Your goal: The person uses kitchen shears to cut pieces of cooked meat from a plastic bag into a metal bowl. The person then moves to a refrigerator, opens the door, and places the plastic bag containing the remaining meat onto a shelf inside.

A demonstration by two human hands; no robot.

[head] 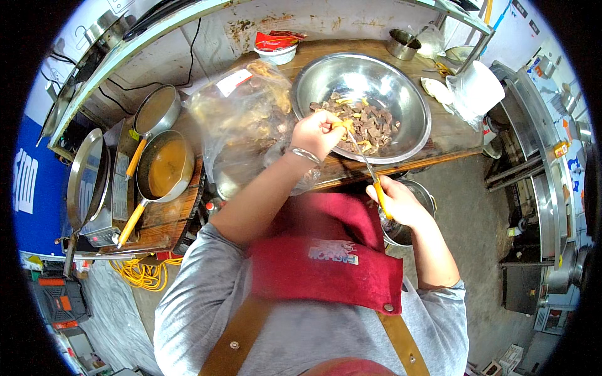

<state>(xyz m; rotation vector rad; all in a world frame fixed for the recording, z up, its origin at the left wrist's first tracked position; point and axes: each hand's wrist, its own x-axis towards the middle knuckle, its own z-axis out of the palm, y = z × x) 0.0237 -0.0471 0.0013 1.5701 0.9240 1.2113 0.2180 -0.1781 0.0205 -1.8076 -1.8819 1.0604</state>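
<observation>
My left hand (pixel 316 134), with a bracelet at the wrist, pinches a small yellow piece of food (pixel 345 125) over a wide stainless steel bowl (pixel 404 98). In the bowl lie many dark brown chopped pieces (pixel 376 123) mixed with yellow bits. My right hand (pixel 399 199) grips the yellow handle of a slim knife (pixel 382 199) just outside the bowl's near rim. Its narrow blade slants up over the rim, the tip close to the yellow piece. Left of the bowl rests a clear plastic bag (pixel 235 120) of pale yellow and brown food, possibly poultry; its exact contents are unclear.
Two yellow-handled saucepans (pixel 164 164) and a frying pan (pixel 84 174) stand at the left. Behind the bowl are a white tub with a red packet (pixel 275 49) and a metal pot (pixel 403 44). A metal bucket (pixel 418 188) sits below the wooden table edge (pixel 451 155).
</observation>
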